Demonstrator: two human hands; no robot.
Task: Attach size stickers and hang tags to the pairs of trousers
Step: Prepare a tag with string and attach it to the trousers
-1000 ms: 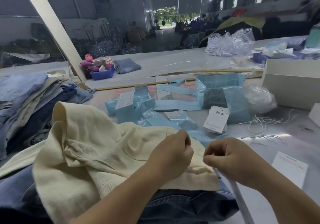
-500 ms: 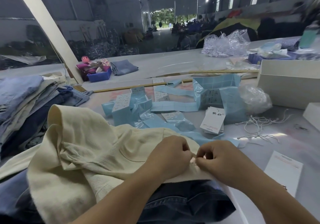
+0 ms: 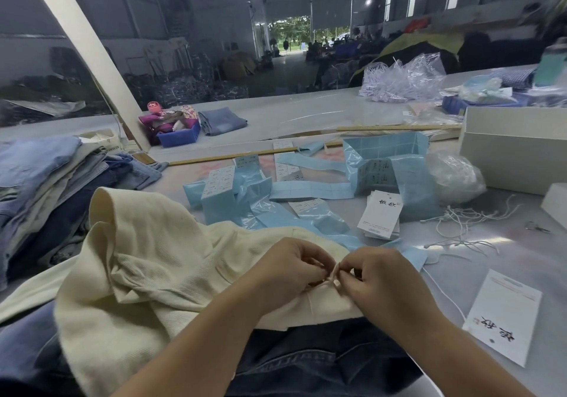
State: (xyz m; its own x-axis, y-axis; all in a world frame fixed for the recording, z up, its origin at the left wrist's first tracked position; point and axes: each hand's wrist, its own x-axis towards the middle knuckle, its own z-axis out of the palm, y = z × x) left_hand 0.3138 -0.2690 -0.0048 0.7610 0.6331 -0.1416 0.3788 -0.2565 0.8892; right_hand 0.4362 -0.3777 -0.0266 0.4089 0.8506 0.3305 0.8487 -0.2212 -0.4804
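Two hands meet at the near edge of the bench, over the waistband of the cream trousers (image 3: 159, 261). The left hand (image 3: 285, 274) has its fingers curled, pinching a short length of white string (image 3: 333, 281) against the fabric. The right hand (image 3: 377, 277) has its fingers curled likewise and pinches the same string from the other side; the fingertips of both hands are touching or nearly so. The cream trousers lie crumpled on top of dark denim trousers (image 3: 306, 363), which reach the near edge. One hang tag (image 3: 503, 317) lies flat on the bench just right of the right hand, with a white cord running from it toward the hands. A small stack of hang tags (image 3: 380, 215) sits beyond the hands, toward the middle of the bench. Blue sticker sheets (image 3: 310, 189) are spread around that stack, some folded upright. Loose white strings (image 3: 460, 221) lie to the right of the stack, near a clear plastic bag (image 3: 454, 175). A white box (image 3: 515, 151) stands at the right edge. A pile of folded trousers (image 3: 46, 181) occupies the left edge. A blue tray (image 3: 179, 137) sits toward the far edge.
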